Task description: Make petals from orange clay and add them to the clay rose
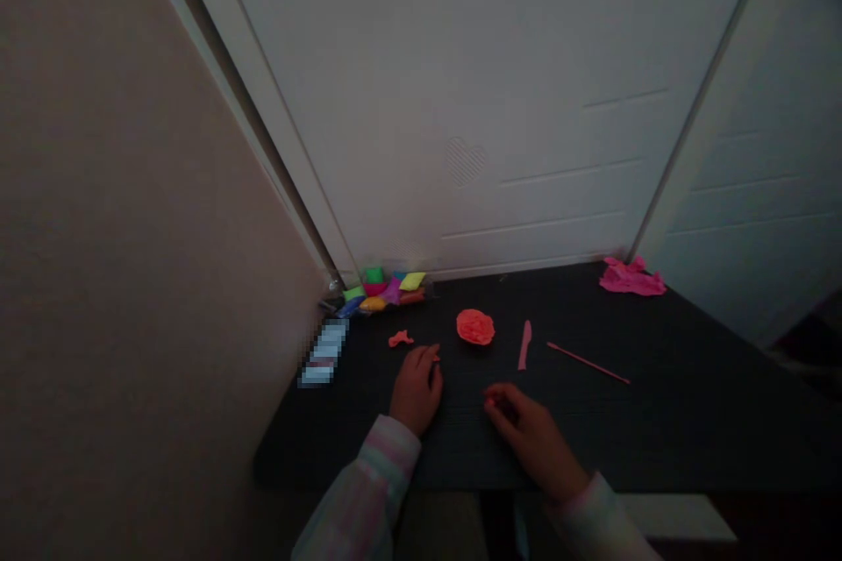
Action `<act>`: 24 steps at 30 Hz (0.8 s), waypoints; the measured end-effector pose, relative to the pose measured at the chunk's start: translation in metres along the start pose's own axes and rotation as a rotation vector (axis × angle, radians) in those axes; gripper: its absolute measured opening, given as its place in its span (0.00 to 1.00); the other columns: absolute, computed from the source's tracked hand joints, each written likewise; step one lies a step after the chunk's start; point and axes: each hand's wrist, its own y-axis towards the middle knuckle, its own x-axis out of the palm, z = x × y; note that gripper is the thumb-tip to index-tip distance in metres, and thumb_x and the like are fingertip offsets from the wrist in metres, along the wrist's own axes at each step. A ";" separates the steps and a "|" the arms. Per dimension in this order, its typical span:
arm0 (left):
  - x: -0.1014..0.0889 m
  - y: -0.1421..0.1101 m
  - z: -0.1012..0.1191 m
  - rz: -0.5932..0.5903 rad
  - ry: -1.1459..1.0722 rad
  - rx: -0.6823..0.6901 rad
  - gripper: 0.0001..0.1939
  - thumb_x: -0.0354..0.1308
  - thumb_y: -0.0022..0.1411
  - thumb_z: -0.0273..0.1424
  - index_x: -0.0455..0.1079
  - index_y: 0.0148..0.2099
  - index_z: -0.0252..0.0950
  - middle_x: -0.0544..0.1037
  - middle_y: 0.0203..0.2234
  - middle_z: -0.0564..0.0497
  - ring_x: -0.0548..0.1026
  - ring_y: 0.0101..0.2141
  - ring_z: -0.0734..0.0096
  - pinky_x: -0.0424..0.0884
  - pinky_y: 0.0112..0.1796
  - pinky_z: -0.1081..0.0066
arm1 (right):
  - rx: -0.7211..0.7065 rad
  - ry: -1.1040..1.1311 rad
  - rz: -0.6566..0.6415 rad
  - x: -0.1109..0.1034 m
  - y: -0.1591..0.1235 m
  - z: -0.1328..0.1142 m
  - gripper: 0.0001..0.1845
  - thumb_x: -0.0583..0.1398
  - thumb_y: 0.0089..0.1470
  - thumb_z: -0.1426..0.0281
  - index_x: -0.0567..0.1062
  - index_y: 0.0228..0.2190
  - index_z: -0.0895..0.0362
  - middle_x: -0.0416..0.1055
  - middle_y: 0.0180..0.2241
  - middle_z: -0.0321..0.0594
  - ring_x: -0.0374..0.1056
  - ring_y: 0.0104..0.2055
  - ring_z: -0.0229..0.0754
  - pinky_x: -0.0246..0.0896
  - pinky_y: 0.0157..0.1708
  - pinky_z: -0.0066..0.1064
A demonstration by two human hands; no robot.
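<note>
"What are the hands busy with?"

"Small handwork with soft clay, I'd judge. The right hand [536,443] pinches a tiny bright bit [490,401] between thumb and finger, just above the table [690,421]."

"And the left hand [417,390]?"

"Palm down, fingers bent onto the tabletop. There's a speck of orange by the fingertips, but I can't tell whether they grip it."

"Where's the main piece?"

"The ruffled orange round [474,327] sits beyond both hands, touching neither. A loose scrap [400,338] lies to its left; a pink knife [524,344] and a thin stick [588,362] lie to its right."

"What does handling that bit call for?"

"A light pinch, I'd say; pressing hard could flatten it."

"And the room?"

"Dim. The tabletop is dark, with colourful packets [374,303] at the back left and a pink lump [632,277] at the back right. Behind stands a white panel [395,105] with a heart on it, beside a plain wall [98,193]."
</note>
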 end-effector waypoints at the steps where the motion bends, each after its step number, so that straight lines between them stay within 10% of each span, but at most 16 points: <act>1: 0.000 0.000 0.000 0.001 -0.023 -0.009 0.17 0.48 0.55 0.25 0.66 0.47 0.36 0.71 0.41 0.44 0.69 0.44 0.62 0.66 0.46 0.60 | -0.001 0.003 -0.002 0.000 0.000 0.000 0.10 0.54 0.50 0.65 0.70 0.34 0.56 0.72 0.28 0.37 0.68 0.30 0.38 0.62 0.31 0.29; 11: -0.005 -0.007 0.024 0.089 -0.441 -0.242 0.14 0.54 0.50 0.26 0.71 0.41 0.38 0.72 0.40 0.45 0.67 0.45 0.61 0.58 0.51 0.57 | -0.015 0.034 -0.010 -0.002 -0.002 -0.003 0.14 0.49 0.54 0.64 0.69 0.38 0.56 0.73 0.33 0.40 0.69 0.33 0.39 0.62 0.36 0.30; 24: 0.036 -0.010 0.089 0.122 -1.620 -1.033 0.14 0.45 0.58 0.34 0.69 0.33 0.31 0.76 0.30 0.44 0.75 0.33 0.70 0.68 0.43 0.67 | -0.106 -0.043 -0.097 -0.001 -0.002 -0.009 0.08 0.56 0.49 0.67 0.75 0.30 0.55 0.73 0.32 0.40 0.67 0.37 0.41 0.60 0.40 0.33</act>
